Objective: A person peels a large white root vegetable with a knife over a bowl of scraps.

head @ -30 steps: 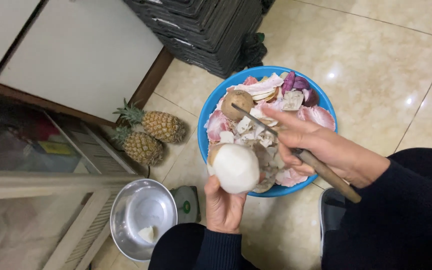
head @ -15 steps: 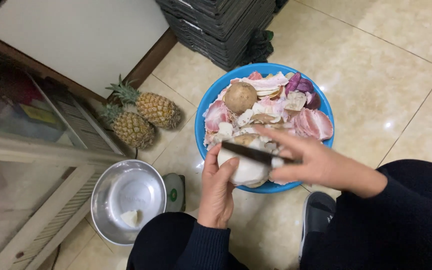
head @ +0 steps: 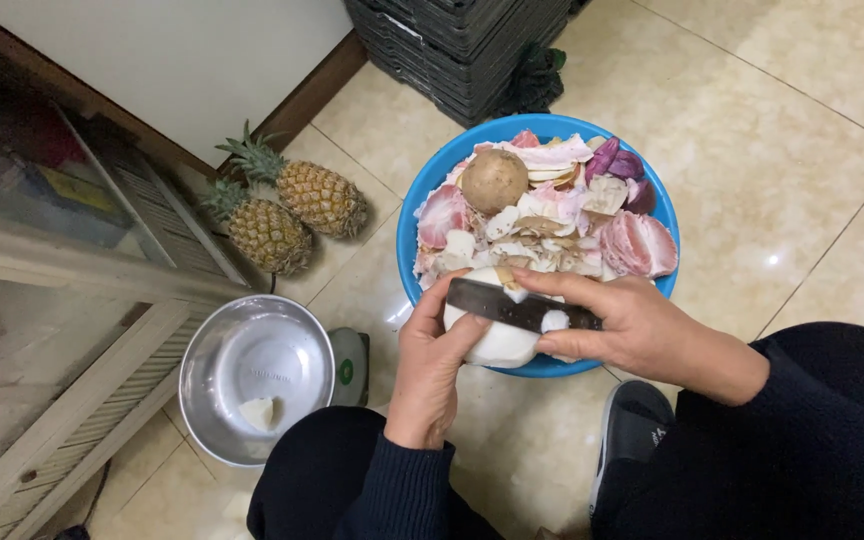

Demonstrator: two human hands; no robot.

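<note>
**Inspector:** What is recorded at the far left?

**Assistant:** A steel bowl point(head: 252, 385) is noted at eight o'clock of the frame, a single white piece point(head: 260, 412) lying inside it. A small scale point(head: 349, 365) is half hidden at its three o'clock edge. Two pineapples point(head: 287, 215) are seen on the tiled floor point(head: 802, 150) at the bowl's twelve o'clock.

**Inspector:** And the centre?

**Assistant:** The peeled white root point(head: 492, 335) is held over the six o'clock rim of the blue basin point(head: 410, 215). It is gripped from below by the left hand point(head: 432, 365), fingers closed around it. The basin is filled with pink and white peelings point(head: 572, 220); an unpeeled brown tuber point(head: 493, 180) rests at its eleven o'clock.

**Inspector:** The right side?

**Assistant:** The dark knife point(head: 522, 308) is clasped by the right hand point(head: 632, 330), fingers wrapped over it, the blade laid flat across the root's top.

**Inspector:** What has changed?

**Assistant:** A second ago the blade was pointed away into the basin and the root was bare; now contact is made, as half a second ago. Trimming is judged to be resumed, with the root nearly clean.
</note>
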